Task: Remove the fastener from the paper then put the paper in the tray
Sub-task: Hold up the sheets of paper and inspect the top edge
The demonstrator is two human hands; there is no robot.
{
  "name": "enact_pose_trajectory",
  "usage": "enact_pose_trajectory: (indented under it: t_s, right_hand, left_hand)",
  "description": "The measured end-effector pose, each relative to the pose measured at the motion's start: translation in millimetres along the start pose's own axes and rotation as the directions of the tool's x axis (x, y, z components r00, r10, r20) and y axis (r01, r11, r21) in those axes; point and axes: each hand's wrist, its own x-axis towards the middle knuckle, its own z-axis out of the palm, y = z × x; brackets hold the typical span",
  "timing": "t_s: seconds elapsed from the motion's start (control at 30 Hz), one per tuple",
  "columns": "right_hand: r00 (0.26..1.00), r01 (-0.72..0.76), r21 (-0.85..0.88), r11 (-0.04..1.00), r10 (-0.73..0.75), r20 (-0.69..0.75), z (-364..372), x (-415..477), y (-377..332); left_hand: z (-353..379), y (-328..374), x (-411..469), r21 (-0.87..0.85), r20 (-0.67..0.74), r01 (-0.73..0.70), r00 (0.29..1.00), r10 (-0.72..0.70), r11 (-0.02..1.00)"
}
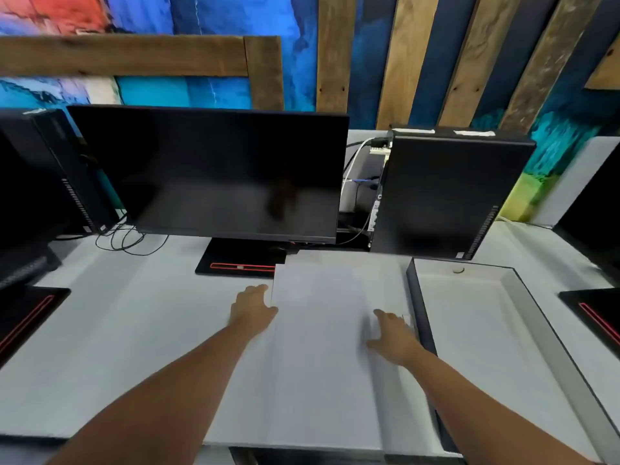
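Left of the tray point(413, 280), right hand point(394, 333) presses flat on the paper point(318, 330); left hand's point(253, 308) grip unclear. Loose sheets may snag the tray wall.

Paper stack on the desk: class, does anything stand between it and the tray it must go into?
Nothing visible does. The paper lies right beside the tray, so only the tray's raised left wall must be cleared. The right hand rests on the paper near that wall.
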Motion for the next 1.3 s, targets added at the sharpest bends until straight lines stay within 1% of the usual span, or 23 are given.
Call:
enact_pose_trajectory:
  t_s: [0.03, 0.1, 0.17, 0.27, 0.4, 0.53, 0.6, 0.73, 0.83, 0.9, 0.97, 1.03, 1.13, 1.2, 1.3]
  right_hand:
    - [1.0, -0.016, -0.009, 1.0, 0.016, 0.015, 4.8, 2.0, 1.8]
    - [0.998, -0.055, 0.004, 0.998, 0.055, 0.026, 12.5, 7.2, 5.5]
    - [0.996, -0.084, -0.016, 0.996, 0.085, 0.036, 16.1, 11.7, 6.0]
    - [0.994, -0.103, 0.007, 0.995, 0.102, 0.049, 17.9, 20.1, 4.3]
    - [0.991, -0.122, 0.035, 0.992, 0.12, 0.067, 25.0, 27.7, 2.3]
    - [0.988, -0.141, 0.02, 0.99, 0.14, 0.062, 28.3, 29.6, -1.1]
    - [0.989, -0.137, 0.028, 0.99, 0.135, 0.055, 29.0, 29.4, -1.7]
    - [0.989, -0.141, 0.039, 0.989, 0.139, 0.04, 30.6, 25.9, -1.2]
    - [0.989, -0.146, 0.087, 0.986, 0.143, 0.037, 29.7, 23.8, -0.8]
    - [0.988, -0.156, 0.163, 0.974, 0.151, 0.042, 28.8, 21.7, 0.3]
    - [0.985, -0.174, 0.311, 0.934, 0.171, 0.039, 27.3, 21.4, 3.8]
    - [0.98, -0.175, 0.496, 0.85, 0.2, 0.002, 21.4, 18.9, 6.8]
    - [0.977, -0.131, 0.659, 0.741, 0.209, -0.041, 9.8, 15.3, 11.9]
    - [0.986, -0.107, 0.749, 0.654, 0.166, -0.005, 3.4, 15.5, 16.2]
    - [0.989, -0.145, 0.862, 0.486, 0.073, 0.125, -9.5, 14.3, 15.2]
  left_hand:
    - [4.4, -2.7, 0.4, -0.035, 0.042, 0.052, 0.998, -0.05, 0.998]
    - [12.7, -6.5, 0.0, -0.162, 0.123, 0.151, 0.984, -0.132, 0.975]
    - [20.0, -9.4, 0.4, -0.23, 0.179, 0.214, 0.968, -0.175, 0.949]
    - [26.2, -9.9, 4.8, -0.322, 0.186, 0.274, 0.957, -0.223, 0.906]
    - [32.6, -7.6, 10.8, -0.509, 0.224, 0.335, 0.941, -0.254, 0.793]
    - [35.4, -2.5, 17.9, -0.557, 0.233, 0.379, 0.926, -0.298, 0.739]
    - [37.0, -2.1, 20.9, -0.561, 0.224, 0.371, 0.929, -0.295, 0.74]
    - [40.0, 0.9, 18.0, -0.63, 0.249, 0.333, 0.942, -0.224, 0.702]
    - [41.1, 3.6, 16.1, -0.645, 0.23, 0.289, 0.956, -0.18, 0.708]
    - [42.1, 3.5, 13.3, -0.654, 0.203, 0.245, 0.968, -0.145, 0.716]
    - [42.1, 2.7, 8.8, -0.674, 0.166, 0.2, 0.979, -0.119, 0.711]
    - [40.5, 1.6, 3.7, -0.705, 0.134, 0.158, 0.987, -0.09, 0.691]
    - [35.9, -0.3, -0.8, -0.761, 0.119, 0.119, 0.992, -0.043, 0.638]
    - [29.9, 1.7, -3.5, -0.805, 0.133, 0.112, 0.991, -0.007, 0.583]
    - [17.7, 7.5, -6.7, -0.863, 0.163, 0.121, 0.986, 0.045, 0.491]
